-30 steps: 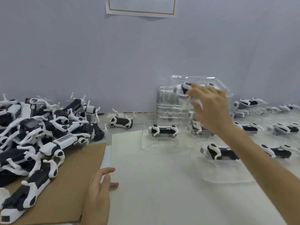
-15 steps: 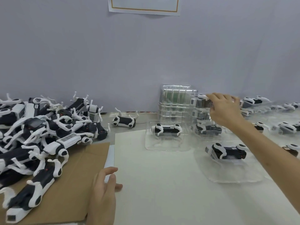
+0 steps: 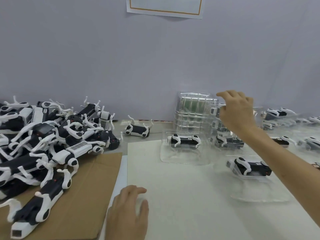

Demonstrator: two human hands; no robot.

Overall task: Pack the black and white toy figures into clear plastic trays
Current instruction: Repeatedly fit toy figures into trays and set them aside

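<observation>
Your right hand (image 3: 237, 116) curls its fingers on a filled tray (image 3: 214, 110) atop the far stack; your left hand (image 3: 128, 213) lies flat, fingers loose, on the worktop (image 3: 173, 187). Several trays look packed, while the big pile of toy figures (image 3: 43, 144) at left is still to do.

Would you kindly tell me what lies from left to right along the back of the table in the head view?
Pile of toy figures, lone toy figure, stack of clear trays, right hand, packed figures.

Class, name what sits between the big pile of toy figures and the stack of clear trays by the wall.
A single loose toy figure lies there, shown in the head view.
</observation>
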